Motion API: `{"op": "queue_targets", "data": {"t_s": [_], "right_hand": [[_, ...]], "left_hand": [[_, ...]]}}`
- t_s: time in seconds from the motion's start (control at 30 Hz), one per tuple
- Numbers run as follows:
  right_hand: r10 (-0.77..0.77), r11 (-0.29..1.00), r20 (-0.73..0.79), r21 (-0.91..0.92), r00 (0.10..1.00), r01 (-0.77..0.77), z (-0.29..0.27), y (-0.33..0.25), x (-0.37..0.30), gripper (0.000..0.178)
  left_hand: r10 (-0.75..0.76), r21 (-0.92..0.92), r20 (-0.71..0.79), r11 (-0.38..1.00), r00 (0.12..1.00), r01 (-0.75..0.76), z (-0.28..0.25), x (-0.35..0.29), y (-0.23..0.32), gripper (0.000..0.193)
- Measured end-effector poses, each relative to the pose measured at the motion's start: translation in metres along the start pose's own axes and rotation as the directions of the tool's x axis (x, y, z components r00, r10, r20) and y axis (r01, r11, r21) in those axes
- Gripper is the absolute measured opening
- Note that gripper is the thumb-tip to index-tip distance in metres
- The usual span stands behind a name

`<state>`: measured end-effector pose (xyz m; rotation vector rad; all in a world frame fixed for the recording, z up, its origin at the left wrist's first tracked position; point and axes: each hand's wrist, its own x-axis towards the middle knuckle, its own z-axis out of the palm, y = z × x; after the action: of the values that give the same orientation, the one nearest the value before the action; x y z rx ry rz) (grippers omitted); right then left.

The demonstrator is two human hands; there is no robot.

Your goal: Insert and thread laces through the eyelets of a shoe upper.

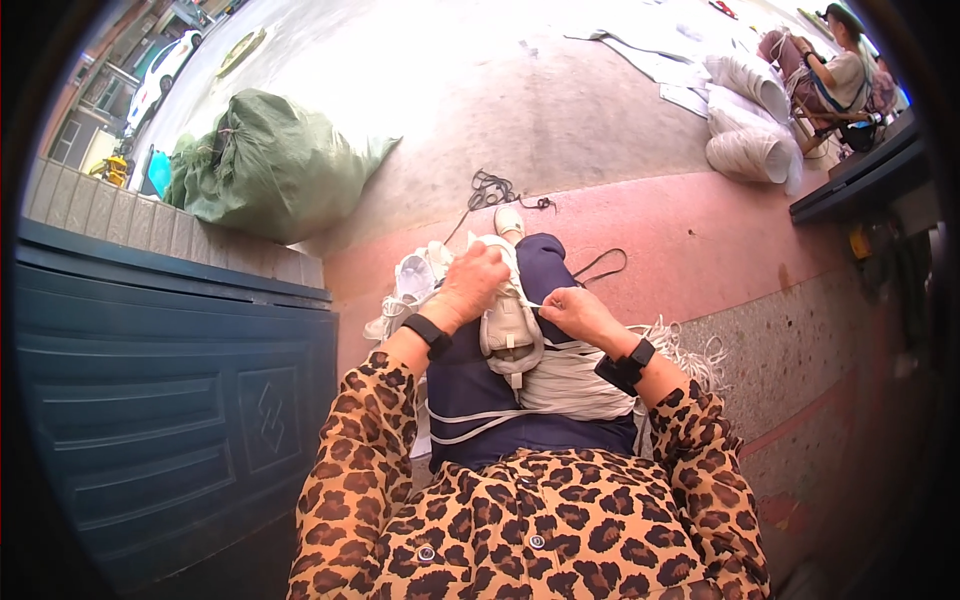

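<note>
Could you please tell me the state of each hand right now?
Left hand: fingers curled at the shoe; its exact grip cannot be told.
Right hand: closed, pinching a white lace.

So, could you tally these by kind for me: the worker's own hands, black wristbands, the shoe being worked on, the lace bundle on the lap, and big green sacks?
Hands: 2 (left hand, right hand)
Black wristbands: 2
Shoe being worked on: 1
Lace bundle: 1
Green sack: 1
Total: 7
</note>
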<state>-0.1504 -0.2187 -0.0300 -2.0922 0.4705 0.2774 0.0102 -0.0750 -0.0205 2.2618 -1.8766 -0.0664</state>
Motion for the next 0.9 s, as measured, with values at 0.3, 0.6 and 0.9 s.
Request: {"op": "queue_targets", "data": {"t_s": [0.3,0.6,0.9], "right_hand": [[-0.234,0.933,-0.13,-0.307,0.964,0.185,0.041,-0.027,-0.014,0.034],[-0.106,0.989,-0.208,-0.121,0.972,0.082,-0.024,-0.001,-0.048,0.025],[-0.244,0.969,-0.295,-0.108,0.924,0.221,0.003,-0.026,-0.039,0.016]], "left_hand": [[0.027,-0.176,0.462,0.982,0.886,0.062,0.011,0.032,0.031,0.023],[-0.375,-0.241,0.21,0.875,0.903,0.42,-0.006,-0.005,0.001,0.024],[-0.212,-0.108,0.322,0.96,0.923,0.258,-0.022,-0.028,-0.004,0.022]]}}
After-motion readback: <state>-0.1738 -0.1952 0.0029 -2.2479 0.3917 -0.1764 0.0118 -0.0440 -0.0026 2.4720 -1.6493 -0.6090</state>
